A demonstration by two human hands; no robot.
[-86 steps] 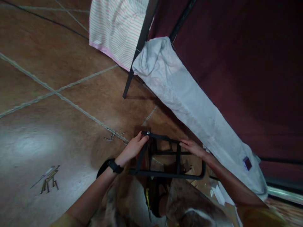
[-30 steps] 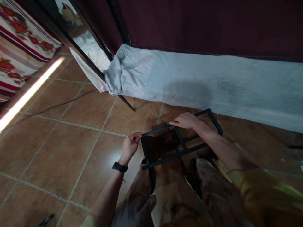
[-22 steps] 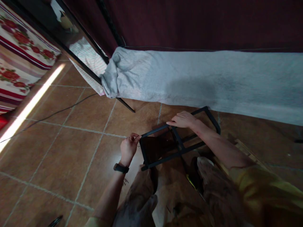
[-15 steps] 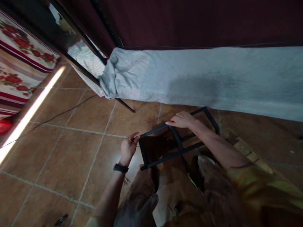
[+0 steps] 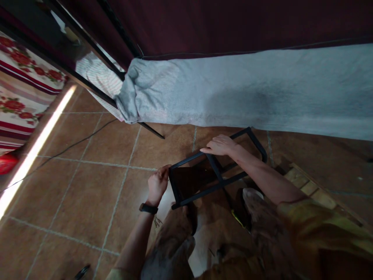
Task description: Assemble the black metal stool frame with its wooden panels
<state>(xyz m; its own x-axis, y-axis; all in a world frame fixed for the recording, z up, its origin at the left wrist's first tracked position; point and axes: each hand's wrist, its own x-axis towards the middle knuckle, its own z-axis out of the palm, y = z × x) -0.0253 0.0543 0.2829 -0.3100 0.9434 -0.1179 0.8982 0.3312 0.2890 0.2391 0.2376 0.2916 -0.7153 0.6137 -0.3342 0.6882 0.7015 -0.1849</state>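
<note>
A dark rectangular metal frame (image 5: 201, 191) with a crossbar stands tilted between my legs, above the tiled floor. My left hand (image 5: 158, 183), a dark band on its wrist, is closed at the frame's left far corner; its fingertips are partly hidden. Farther along the same far bar, near the crossbar, my right hand (image 5: 220, 146) is wrapped over the metal with the thumb pointing left. Beneath the frame, a thin dark object with a yellow part (image 5: 238, 218) lies near my right foot.
A grey cloth (image 5: 180, 91) covers a long low surface ahead. Slatted wood (image 5: 311, 190) lies at the right. Several thin sticks or nails (image 5: 157, 221) are by my left wrist. A small black tool (image 5: 82, 271) and a dark cable (image 5: 70, 147) lie on the floor at left.
My left fingers have closed in at the frame's corner, where a finger was raised before. My right hand stays on the bar. The view has shifted slightly.
</note>
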